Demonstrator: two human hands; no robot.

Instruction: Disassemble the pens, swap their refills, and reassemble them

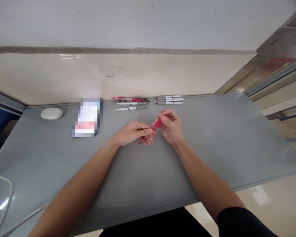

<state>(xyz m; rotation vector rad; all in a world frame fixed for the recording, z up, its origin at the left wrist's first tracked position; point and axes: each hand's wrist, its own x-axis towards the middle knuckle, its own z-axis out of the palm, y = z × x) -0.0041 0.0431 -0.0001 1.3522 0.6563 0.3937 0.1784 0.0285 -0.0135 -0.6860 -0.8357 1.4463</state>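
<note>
A red pen (157,124) is held at a slant between both hands, over the middle of the grey table. My left hand (137,132) pinches its clear lower part, and the red end points down to the left. Around the upper, solid red part close the fingers of my right hand (169,125). Behind the hands, a red pen (130,99) lies at the table's back edge with white and grey pens (131,108) in front of it. To their right is a group of several white and grey pens (169,99), lying side by side.
A phone with a blurred screen (87,118) lies left of the hands. Farther left is a white rounded object (51,113). A pale cable (10,194) crosses the table's left front corner. A wall (148,74) rises behind the grey table (224,138).
</note>
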